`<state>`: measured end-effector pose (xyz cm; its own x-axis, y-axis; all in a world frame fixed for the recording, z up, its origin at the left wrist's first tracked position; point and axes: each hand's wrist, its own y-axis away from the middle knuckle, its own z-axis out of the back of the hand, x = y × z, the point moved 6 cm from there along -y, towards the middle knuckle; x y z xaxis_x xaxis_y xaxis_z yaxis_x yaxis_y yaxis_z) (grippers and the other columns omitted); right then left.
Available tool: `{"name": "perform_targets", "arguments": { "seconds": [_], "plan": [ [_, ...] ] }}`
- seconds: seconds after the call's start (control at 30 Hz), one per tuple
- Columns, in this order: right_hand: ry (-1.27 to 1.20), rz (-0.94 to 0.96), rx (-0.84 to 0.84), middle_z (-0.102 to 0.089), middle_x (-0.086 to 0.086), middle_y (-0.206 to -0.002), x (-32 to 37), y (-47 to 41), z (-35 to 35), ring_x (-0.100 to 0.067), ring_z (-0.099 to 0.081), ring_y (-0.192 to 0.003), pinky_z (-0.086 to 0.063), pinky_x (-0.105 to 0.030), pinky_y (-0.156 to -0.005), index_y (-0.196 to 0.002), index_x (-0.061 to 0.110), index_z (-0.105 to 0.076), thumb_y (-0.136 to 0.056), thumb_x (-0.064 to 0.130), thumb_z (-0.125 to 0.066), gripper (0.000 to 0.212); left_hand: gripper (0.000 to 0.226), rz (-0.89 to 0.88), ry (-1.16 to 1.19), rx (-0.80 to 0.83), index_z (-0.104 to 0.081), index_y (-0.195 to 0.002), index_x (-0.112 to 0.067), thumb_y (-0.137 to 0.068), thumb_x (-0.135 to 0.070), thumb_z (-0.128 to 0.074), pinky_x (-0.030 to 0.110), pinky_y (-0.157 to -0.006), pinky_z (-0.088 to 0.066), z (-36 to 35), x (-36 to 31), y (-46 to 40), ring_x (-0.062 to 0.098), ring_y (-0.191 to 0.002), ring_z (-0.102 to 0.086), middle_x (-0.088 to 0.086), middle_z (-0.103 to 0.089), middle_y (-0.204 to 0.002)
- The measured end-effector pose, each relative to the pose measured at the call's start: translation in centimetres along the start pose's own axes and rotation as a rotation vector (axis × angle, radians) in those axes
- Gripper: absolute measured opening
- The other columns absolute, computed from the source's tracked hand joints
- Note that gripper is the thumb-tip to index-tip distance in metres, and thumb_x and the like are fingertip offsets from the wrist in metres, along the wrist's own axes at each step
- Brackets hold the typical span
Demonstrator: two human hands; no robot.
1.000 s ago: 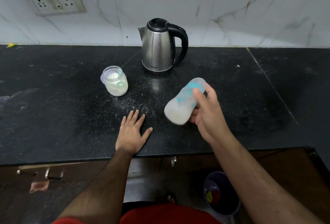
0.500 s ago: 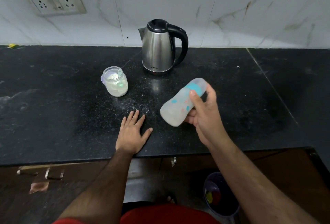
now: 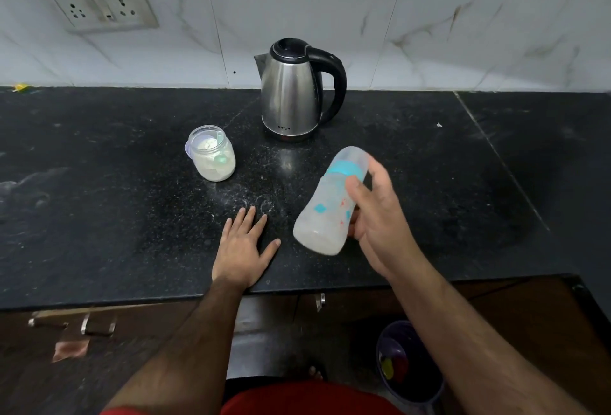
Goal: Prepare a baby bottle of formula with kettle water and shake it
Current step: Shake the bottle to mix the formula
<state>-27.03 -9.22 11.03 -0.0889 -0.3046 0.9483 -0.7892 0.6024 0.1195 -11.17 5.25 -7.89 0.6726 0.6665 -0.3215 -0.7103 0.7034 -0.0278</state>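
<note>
Gripping tilted baby bottle (image 3: pixel 325 208) in right hand (image 3: pixel 373 219) above counter (image 3: pixel 99 200), left hand (image 3: pixel 243 246) flat, fingers spread

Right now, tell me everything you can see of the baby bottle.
The baby bottle is cloudy translucent plastic with a teal collar ring, a clear cap over the top, and small teal and red prints on its side. It is held off the black counter, tilted steeply, cap end up and away, base toward the camera. Whitish liquid clouds the inside. Only the right hand touches it, fingers wrapped round its middle. Its edges look blurred.
</note>
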Motion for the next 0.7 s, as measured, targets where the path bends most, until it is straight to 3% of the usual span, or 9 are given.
{"name": "perform_targets", "arguments": {
  "seconds": [0.17, 0.33, 0.53, 0.7],
  "plan": [
    [-0.12, 0.053, -0.238, -0.066, -0.003, -0.114, 0.8, -0.9, 2.0, -0.017, -0.073, -0.092, -0.058, -0.038, -0.07, -0.142, 0.025, -0.036, -0.1, 0.031, -0.051, 0.045, 0.07, 0.005, -0.001, 0.002, -0.035, -0.153, -0.024, -0.096, -0.064, -0.037, 0.041, -0.126, -0.003, 0.1, -0.1, 0.1, 0.018, -0.154, -0.007, 0.003, -0.02, -0.165],
    [-0.003, -0.005, -0.021, -0.071, 0.008, -0.099, 0.1, 0.3, 0.1, -0.015, -0.071, -0.09, -0.06, -0.047, -0.076, -0.144, 0.025, -0.036, -0.088, 0.03, -0.057, 0.059, 0.074, 0.005, -0.009, 0.001, -0.035, -0.153, -0.025, -0.093, -0.068, -0.029, 0.041, -0.126, -0.005, 0.1, -0.1, 0.1, 0.018, -0.154, -0.008, 0.003, -0.021, -0.165],
    [-0.123, 0.052, -0.213, -0.067, -0.001, -0.111, 0.8, -0.7, 2.1, -0.018, -0.073, -0.093, -0.058, -0.038, -0.069, -0.141, 0.027, -0.037, -0.099, 0.029, -0.051, 0.044, 0.069, 0.007, -0.007, 0.008, -0.034, -0.153, -0.025, -0.096, -0.064, -0.037, 0.04, -0.126, -0.002, 0.2, -0.2, 0.1, 0.017, -0.154, -0.006, 0.002, -0.019, -0.165],
    [0.018, -0.028, 0.03, -0.073, 0.012, -0.095, 0.3, 0.1, 0.3, -0.016, -0.072, -0.09, -0.059, -0.05, -0.078, -0.142, 0.028, -0.036, -0.084, 0.034, -0.059, 0.063, 0.075, 0.008, -0.02, 0.012, -0.034, -0.153, -0.025, -0.093, -0.068, -0.029, 0.041, -0.126, -0.004, 0.2, -0.1, 0.1, 0.018, -0.154, -0.006, 0.002, -0.02, -0.165]
  ]
}}
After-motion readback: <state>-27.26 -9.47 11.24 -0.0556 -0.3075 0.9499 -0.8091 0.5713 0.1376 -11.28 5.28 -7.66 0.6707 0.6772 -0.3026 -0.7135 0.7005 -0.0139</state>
